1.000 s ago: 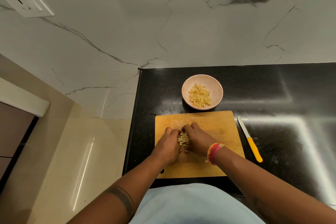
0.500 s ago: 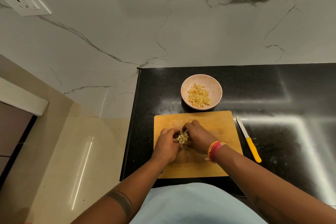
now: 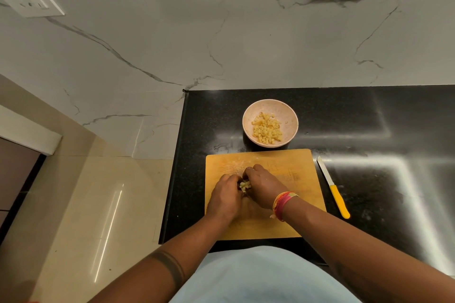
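A wooden cutting board [image 3: 290, 174] lies on the black counter. Over its middle, my left hand [image 3: 225, 198] and my right hand [image 3: 263, 186] are cupped together around a small heap of pale yellow diced pieces [image 3: 245, 186]. Fingers of both hands curl round the heap, and only a little of it shows between them. A pink bowl [image 3: 285, 110] behind the board holds more of the same diced pieces [image 3: 267, 129].
A knife with a yellow handle [image 3: 338, 200] lies on the black counter [image 3: 369, 130] just right of the board, blade pointing away. The counter's left edge drops to a beige floor. A marble wall with two sockets rises behind.
My two hands have closed tighter around the diced pieces, so less of the heap shows than before. Bowl, board and knife have not moved.
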Tool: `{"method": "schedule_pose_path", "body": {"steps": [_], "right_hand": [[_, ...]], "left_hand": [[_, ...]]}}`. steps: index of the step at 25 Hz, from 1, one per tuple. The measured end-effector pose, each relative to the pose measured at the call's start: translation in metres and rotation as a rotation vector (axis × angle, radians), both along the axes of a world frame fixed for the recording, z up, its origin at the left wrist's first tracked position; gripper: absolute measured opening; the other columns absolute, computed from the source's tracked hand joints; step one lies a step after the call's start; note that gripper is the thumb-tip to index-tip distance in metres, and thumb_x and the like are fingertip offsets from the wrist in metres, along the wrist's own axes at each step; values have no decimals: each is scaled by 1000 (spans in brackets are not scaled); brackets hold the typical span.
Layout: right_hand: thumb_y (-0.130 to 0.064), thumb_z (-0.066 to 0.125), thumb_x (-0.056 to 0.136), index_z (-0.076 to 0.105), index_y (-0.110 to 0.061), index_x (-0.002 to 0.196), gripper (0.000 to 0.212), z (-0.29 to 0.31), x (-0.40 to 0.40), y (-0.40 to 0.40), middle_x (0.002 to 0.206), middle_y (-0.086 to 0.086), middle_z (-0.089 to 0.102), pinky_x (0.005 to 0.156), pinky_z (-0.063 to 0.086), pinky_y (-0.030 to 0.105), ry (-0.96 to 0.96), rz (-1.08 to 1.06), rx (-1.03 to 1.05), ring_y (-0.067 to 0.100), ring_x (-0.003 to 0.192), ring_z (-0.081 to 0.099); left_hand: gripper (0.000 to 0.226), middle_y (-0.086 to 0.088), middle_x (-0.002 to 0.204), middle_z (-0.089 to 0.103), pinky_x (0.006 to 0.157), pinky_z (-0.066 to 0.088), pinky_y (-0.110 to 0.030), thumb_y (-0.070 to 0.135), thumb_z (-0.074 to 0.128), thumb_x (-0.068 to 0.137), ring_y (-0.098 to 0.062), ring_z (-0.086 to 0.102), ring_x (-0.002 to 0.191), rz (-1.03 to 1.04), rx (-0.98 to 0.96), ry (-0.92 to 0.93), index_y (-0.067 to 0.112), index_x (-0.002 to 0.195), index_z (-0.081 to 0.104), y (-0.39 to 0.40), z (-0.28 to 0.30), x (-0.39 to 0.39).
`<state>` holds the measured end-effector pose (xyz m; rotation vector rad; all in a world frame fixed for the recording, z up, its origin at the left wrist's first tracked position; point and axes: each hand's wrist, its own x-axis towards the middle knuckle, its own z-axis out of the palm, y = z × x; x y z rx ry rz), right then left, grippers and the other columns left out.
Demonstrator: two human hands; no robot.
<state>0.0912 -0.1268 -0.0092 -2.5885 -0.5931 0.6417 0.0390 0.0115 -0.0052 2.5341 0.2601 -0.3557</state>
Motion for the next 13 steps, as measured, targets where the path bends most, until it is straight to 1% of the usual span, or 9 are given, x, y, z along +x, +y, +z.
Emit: {"method": "schedule_pose_path", "body": {"steps": [4, 6, 8, 10, 13], "right_hand": [[-19, 69, 93, 60, -16, 124, 32, -2, -5, 6, 121, 10, 57, 85, 47, 29, 75, -171, 51, 25, 103, 59], [-20, 70, 92, 62, -17, 123, 32, -4, -4, 9, 121, 10, 60, 85, 48, 29, 132, -252, 75, 25, 105, 60], [-15, 71, 91, 65, -16, 124, 34, -4, -2, 11, 121, 9, 65, 87, 53, 31, 192, -317, 94, 24, 107, 62], [-10, 71, 89, 68, -16, 124, 36, -4, 1, 10, 123, 5, 69, 92, 55, 32, 250, -373, 125, 22, 112, 63], [-15, 75, 90, 72, -16, 122, 32, -2, 1, 6, 122, 1, 70, 90, 51, 26, 309, -418, 214, 19, 114, 63]], "left_hand": [[38, -1, 129, 60, 102, 50, -32, 9, 58, 97, -17, 57, 116, 181, -101, 33, 21, 134, 62, -14, -2, 1], [42, 0, 131, 62, 102, 51, -32, 7, 57, 97, -17, 59, 118, 296, -181, 98, 23, 135, 63, -18, 1, 5], [41, 2, 131, 65, 99, 52, -32, 6, 54, 98, -18, 61, 118, 442, -293, 173, 23, 134, 65, -20, 6, 9], [38, 5, 124, 68, 94, 55, -32, 9, 53, 98, -16, 64, 111, 594, -405, 233, 25, 128, 68, -20, 10, 13], [19, 6, 105, 73, 89, 60, -36, 20, 62, 98, -14, 69, 95, 746, -527, 250, 26, 112, 75, -18, 5, 14]]}}
